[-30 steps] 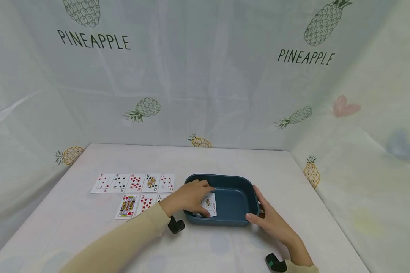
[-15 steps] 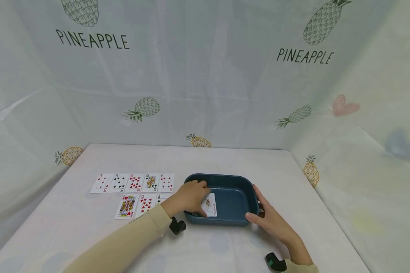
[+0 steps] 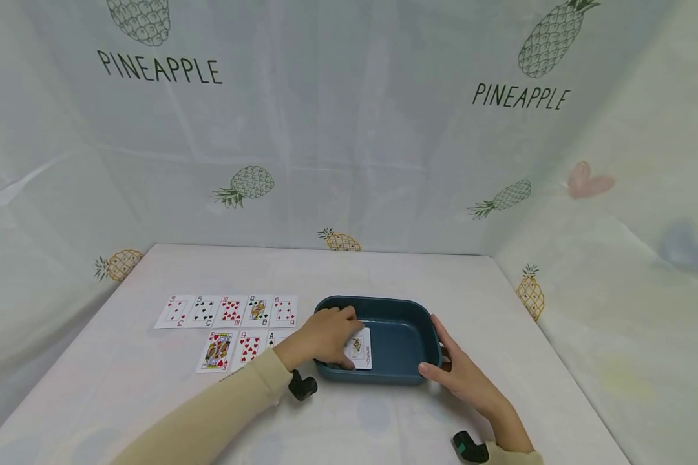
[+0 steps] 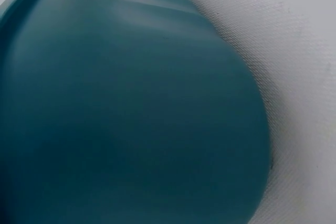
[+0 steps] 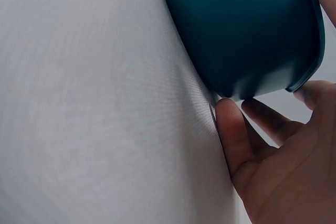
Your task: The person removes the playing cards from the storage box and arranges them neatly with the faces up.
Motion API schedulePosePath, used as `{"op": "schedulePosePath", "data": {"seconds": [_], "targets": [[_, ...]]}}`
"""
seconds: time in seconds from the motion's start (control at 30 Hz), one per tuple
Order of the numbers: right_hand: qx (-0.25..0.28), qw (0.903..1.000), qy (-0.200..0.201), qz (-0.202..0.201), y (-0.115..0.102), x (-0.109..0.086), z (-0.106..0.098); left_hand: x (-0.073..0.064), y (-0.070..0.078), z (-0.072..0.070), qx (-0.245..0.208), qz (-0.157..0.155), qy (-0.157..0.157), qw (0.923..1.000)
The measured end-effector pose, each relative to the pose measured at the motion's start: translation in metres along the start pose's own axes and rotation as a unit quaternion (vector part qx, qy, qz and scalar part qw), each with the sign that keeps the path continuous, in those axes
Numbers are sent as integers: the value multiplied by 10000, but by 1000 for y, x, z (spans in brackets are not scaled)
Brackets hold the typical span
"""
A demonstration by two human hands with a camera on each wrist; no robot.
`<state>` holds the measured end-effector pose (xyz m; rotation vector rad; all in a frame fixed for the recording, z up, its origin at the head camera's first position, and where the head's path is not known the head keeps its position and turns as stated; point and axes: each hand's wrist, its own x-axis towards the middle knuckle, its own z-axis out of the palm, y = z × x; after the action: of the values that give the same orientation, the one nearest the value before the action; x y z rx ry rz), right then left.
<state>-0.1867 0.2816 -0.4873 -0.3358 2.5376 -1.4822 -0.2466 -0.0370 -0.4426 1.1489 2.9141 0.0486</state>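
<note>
A dark blue rectangular dish [image 3: 398,378] stands on the white table; its outer wall [image 4: 136,98] fills much of the left wrist view. Inside, at its left end, my left hand [image 3: 326,336] reaches over the rim and holds playing cards [image 3: 359,349] between thumb and fingers, the fingers partly hidden behind the hand. The top card shows a picture in the middle and red print at its edge. My right hand [image 3: 462,378] grips the right end, thumb at the near corner and fingers along the side. In the right wrist view, its fingertips touch the dish wall [image 5: 247,30].
Left of the dish lie two rows of face-up cards: a back row with a ten of hearts [image 3: 231,312], and a front row with a king [image 3: 216,352], partly covered by the left sleeve [image 3: 227,400]. A pineapple-print sheet [image 3: 349,142] hangs behind the table.
My left hand's index finger and thumb have drawn slightly left, baring more of the top card. That card has shifted a little to the right. My right hand and the dish have stayed put.
</note>
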Motion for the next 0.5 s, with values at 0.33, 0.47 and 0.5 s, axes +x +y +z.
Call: {"op": "schedulePosePath", "data": {"seconds": [0.33, 0.47, 0.5], "targets": [[19, 10000, -78, -33, 0, 0, -1, 1, -2, 2, -270, -30, 134, 9995], [16, 10000, -74, -22, 0, 0, -1, 0, -2, 2, -416, -52, 201, 9989], [3, 10000, -64, -21, 0, 0, -1, 0, -2, 2, -466, -58, 223, 9986]]}}
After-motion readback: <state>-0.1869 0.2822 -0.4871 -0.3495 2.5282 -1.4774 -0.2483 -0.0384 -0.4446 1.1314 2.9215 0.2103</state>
